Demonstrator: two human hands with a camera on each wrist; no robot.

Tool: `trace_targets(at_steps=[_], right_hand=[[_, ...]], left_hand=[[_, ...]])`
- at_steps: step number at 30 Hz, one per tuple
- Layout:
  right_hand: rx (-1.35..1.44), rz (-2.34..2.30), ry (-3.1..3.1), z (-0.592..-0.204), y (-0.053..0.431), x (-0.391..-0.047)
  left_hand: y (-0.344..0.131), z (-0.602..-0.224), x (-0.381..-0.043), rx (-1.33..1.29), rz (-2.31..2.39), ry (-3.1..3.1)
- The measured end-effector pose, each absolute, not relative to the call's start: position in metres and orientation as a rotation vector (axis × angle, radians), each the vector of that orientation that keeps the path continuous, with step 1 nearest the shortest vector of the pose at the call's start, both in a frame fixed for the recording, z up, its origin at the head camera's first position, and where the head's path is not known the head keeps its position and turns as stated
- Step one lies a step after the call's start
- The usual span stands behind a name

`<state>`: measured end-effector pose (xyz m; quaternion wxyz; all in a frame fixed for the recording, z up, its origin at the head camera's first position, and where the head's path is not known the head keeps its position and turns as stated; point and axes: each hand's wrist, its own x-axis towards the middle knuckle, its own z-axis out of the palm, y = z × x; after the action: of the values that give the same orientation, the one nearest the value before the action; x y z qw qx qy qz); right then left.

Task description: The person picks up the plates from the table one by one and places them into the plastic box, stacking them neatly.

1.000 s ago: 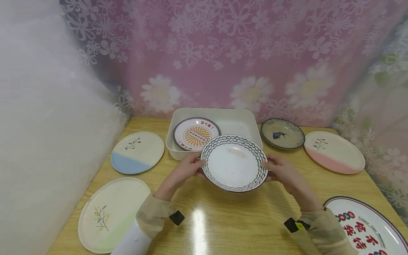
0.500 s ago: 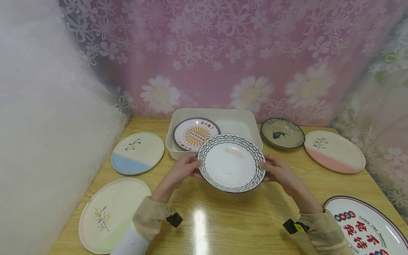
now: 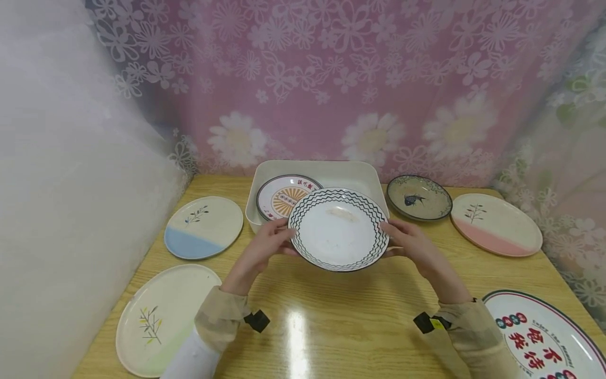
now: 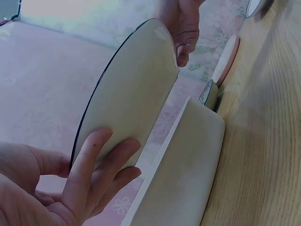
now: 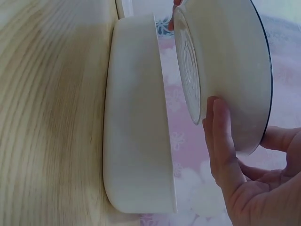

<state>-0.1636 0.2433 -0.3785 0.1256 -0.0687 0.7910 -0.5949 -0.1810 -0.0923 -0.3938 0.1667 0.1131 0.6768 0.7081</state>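
Note:
A deep white plate with black zigzag lines round its rim is held up, tilted toward the head camera. My left hand grips its left edge, thumb on the rim and fingers spread under the outer wall, as the left wrist view shows. On the opposite edge my right hand grips the same way, its fingers beneath near the foot ring. Behind the plate stands a white rectangular bin, partly covered by it in the head view. Inside the bin leans a plate with an orange sunburst.
On the wooden table lie a blue-and-cream plate and a green-and-cream plate at left. A fish-patterned dish, a pink-and-cream plate and a large plate with red characters lie at right. A floral curtain hangs behind.
Both hands have carried the zigzag plate a little left and then up toward the bin, so it now overlaps more of the bin and the sunburst plate. The other plates stay put.

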Motion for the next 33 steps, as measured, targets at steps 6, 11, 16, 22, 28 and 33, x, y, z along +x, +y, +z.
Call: trace_targets(at_steps=[6, 11, 16, 22, 28, 33], right_hand=[[-0.182, -1.794, 2.309, -0.378, 0.239, -0.171], [-0.164, -1.851, 2.349, -0.378, 0.239, -0.178], [-0.131, -1.811, 2.521, -0.384, 0.242, -0.184], [-0.099, -1.746, 2.681, -0.397, 0.246, -0.197], [-0.151, -1.638, 2.719, -0.413, 0.248, -0.212], [-0.114, -1.585, 2.687, -0.422, 0.247, -0.219]], left_hand=[[-0.094, -0.389, -0.185, 0.270, 2.081, 1.937], [-0.100, -0.386, -0.193, 0.247, 2.111, 1.952], [-0.109, -0.379, -0.200, 0.171, 2.124, 2.001], [-0.118, -0.373, -0.213, 0.040, 2.194, 1.982], [-0.124, -0.372, -0.226, -0.043, 2.233, 1.954], [-0.125, -0.374, -0.235, -0.152, 2.249, 1.953]])
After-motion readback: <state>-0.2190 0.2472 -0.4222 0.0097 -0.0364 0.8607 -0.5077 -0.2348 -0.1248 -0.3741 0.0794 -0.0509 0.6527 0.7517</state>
